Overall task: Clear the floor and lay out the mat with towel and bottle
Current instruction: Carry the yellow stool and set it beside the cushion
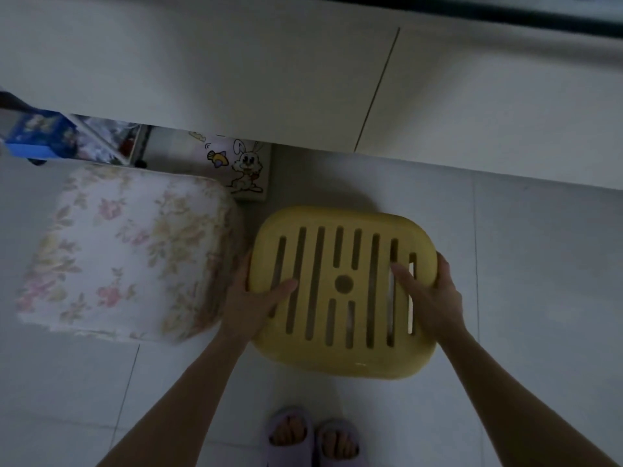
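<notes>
A yellow plastic stool (342,291) with a slotted seat is in the middle of the head view, above the pale tiled floor (539,264). My left hand (251,303) grips its left edge, thumb on the seat. My right hand (431,294) grips its right edge, thumb on the slats. Whether the stool rests on the floor or is lifted, I cannot tell. No mat, towel or bottle is in view.
A floral cushion (124,251) lies on the floor just left of the stool. Behind it stand a box with a cartoon rabbit (244,166) and a blue box (37,133). A white cabinet front (303,79) runs along the far side. My slippered feet (312,436) are below.
</notes>
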The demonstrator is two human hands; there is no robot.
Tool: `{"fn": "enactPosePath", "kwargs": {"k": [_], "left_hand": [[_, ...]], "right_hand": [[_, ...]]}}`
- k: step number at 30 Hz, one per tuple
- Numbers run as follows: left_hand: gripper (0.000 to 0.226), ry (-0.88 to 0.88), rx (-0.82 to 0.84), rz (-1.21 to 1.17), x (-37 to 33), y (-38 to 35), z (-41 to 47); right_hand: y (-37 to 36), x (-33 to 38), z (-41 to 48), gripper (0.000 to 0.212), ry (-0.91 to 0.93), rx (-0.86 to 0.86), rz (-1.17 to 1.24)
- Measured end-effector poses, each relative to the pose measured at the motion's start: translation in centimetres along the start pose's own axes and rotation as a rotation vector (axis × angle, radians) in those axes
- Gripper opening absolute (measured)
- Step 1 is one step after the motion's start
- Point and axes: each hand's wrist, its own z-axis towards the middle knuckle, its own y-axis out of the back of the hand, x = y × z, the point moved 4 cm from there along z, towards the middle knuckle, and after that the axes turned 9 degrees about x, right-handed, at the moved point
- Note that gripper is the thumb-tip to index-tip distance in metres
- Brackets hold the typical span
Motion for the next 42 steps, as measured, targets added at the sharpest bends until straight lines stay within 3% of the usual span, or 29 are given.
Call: {"fn": "enactPosePath", "kwargs": {"k": [6, 10, 13, 17, 21, 25, 27, 32, 42], "left_hand": [[0.086, -0.003, 0.032, 0.007, -0.3, -0.3, 0.0], [0.105, 0.077, 0.07, 0.057, -2.7, -0.2, -2.3], [0.112, 0.038, 0.126, 0.039, -6.5, -0.3, -6.4], [0.066, -0.028, 0.19, 0.085, -14.2, -0.9, -14.9], [0.09, 0.007, 0.252, 0.176, -23.7, -1.3, -24.9], [0.067, -0.045, 0.303, 0.231, -30.7, -2.4, -33.7], [0.068, -0.096, 0.348, 0.256, -33.0, -3.6, -38.2], [0.077, -0.234, 0.438, 0.286, -36.0, -7.1, -48.5], [0.08, -0.443, 0.903, 0.437, -33.5, -20.3, -70.2]], "right_hand": [[0.0, -0.1, 0.2, 0.094, -0.043, 0.015, -0.014], [0.9, 1.1, -1.8, 0.11, -0.181, 0.081, -0.018], [2.7, 3.5, -6.1, 0.115, -0.189, 0.117, 0.022], [7.6, 8.7, -14.5, 0.102, -0.188, 0.143, 0.092], [14.9, 15.1, -24.8, 0.08, -0.155, 0.045, 0.18], [20.5, 18.9, -34.0, 0.068, -0.134, -0.01, 0.256], [23.2, 19.5, -39.0, 0.065, -0.117, -0.072, 0.294], [28.9, 18.4, -51.7, 0.063, -0.087, -0.287, 0.374], [37.4, 7.5, -79.6, 0.066, -0.115, -0.767, 0.572]]}}
